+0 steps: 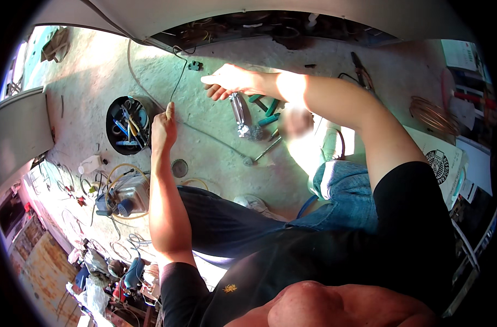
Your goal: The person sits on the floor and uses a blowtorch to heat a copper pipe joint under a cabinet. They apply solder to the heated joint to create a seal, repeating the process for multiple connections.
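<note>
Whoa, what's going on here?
The person's left hand pinches a thin dark cable. The right hand is curled near a shiny silver thing; I can't tell whether it holds anything. A black bucket of tools stands left of the left hand, and green-handled tools lie on the floor.

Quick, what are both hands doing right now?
Left hand: closed, holding a thin dark wire.
Right hand: partly curled; whether it holds anything can't be told.
</note>
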### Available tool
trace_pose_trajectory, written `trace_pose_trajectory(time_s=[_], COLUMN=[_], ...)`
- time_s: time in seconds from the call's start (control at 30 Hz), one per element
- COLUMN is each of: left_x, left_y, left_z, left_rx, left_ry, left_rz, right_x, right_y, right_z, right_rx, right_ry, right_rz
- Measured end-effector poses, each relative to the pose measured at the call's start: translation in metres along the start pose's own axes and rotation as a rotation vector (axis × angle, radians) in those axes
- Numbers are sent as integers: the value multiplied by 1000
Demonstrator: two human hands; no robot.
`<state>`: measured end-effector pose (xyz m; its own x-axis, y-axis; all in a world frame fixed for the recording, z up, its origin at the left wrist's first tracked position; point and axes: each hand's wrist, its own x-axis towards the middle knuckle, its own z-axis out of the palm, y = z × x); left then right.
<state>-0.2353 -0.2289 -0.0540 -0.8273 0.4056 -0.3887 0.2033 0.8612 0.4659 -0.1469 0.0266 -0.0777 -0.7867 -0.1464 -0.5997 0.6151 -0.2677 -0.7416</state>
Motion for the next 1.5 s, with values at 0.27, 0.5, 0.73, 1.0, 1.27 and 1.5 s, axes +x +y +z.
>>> trace_pose_trajectory(time_s=[0.27,0.5,0.73,1.0,1.27,1.5], left_x=[-3,-2,-9,-15,-6,-6], left_y=[4,5,24,26,6,8], left_z=[0,2,2,1,12,10], left_rx=[22,42,116,137,-172,-183], left_ry=[29,20,45,-28,-315,-294], left_rz=[-4,-30,-29,-7,19,-16], right_x=[-47,-60,-66,-66,-65,-64], right_y=[13,25,22,22,22,33], right_z=[-58,-68,-77,-78,-83,-101], right_rx=[-187,-211,-235,-243,-308,-412], right_ry=[2,15,55,53,69,115], right_rz=[92,134,127,124,103,98])
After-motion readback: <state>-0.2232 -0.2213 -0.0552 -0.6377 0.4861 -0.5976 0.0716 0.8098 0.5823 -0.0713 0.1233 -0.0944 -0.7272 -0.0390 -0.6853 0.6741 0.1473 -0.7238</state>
